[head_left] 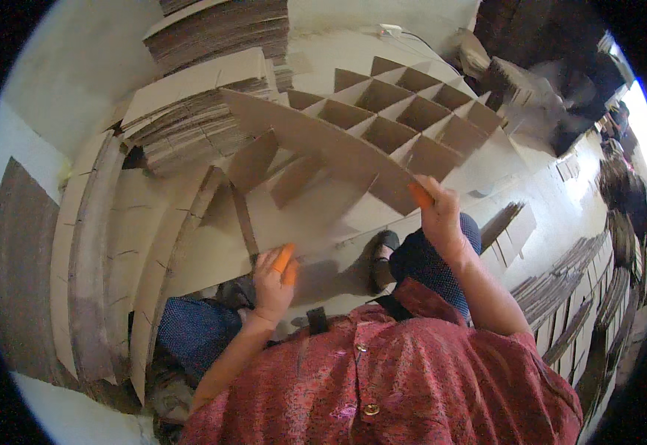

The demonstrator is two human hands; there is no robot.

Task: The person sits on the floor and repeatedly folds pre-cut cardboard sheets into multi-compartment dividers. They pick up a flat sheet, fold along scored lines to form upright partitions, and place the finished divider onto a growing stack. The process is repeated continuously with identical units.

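Observation:
My right hand (440, 215) pinches the near right end of a long brown cardboard strip (323, 144). The strip slants up to the far left and is a little blurred. Beyond it lies a cardboard divider grid (398, 107) with several square cells. My left hand (271, 282) is low, its fingers loosely bent and apart, and nothing shows between them. Its fingertips are beside the lower end of an upright cardboard piece (242, 219); whether they touch is unclear. Orange covers sit on fingers of both hands. More upright pieces (253, 159) stand under the long strip.
Flat cardboard stacks (197, 85) rise at the far left, and long strips (90, 245) stand on edge at my left. Slotted cardboard bundles (576, 289) line the right. A white plug block with a cable (390, 30) lies on the floor at the back.

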